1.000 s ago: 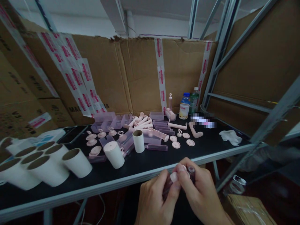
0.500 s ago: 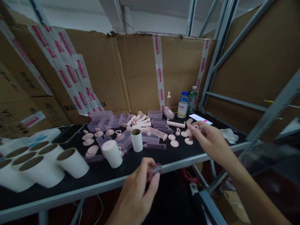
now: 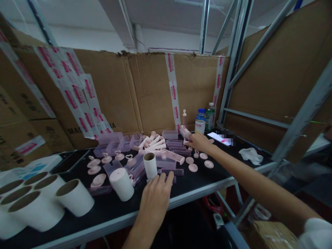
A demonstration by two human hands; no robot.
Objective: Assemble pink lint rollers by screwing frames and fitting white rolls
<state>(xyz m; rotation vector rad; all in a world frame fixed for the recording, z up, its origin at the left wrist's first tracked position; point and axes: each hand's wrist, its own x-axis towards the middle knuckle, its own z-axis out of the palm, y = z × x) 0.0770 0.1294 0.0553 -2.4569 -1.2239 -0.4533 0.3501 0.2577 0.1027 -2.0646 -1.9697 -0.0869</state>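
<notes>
My left hand (image 3: 155, 195) is low over the front of the black shelf, its fingers closed on a clear pinkish plastic tube (image 3: 174, 179) that pokes out past the fingertips. Right behind it lies a similar clear tube (image 3: 176, 172). Just left of these stand a narrow white cardboard tube (image 3: 150, 167) and a wider white cylinder (image 3: 121, 185). Reaching to the back, my right hand (image 3: 199, 141) has its fingers closed around a pale pink tube (image 3: 185, 142); most of that tube is hidden under the hand. Round pink caps (image 3: 192, 167) lie nearby.
Pale pink sticks (image 3: 155, 140) are heaped mid-shelf beside translucent purple trays (image 3: 111, 143). Several open cardboard tubes (image 3: 75, 199) crowd the left. Bottles (image 3: 200, 121), a lit phone (image 3: 220, 138) and a crumpled tissue (image 3: 251, 156) stand or lie at right. Cardboard (image 3: 150, 93) walls the back.
My left hand has moved forward and lowered the clear tube onto the shelf. My right hand has left the caps and moved left to the pale pink tube. The view has tilted up.
</notes>
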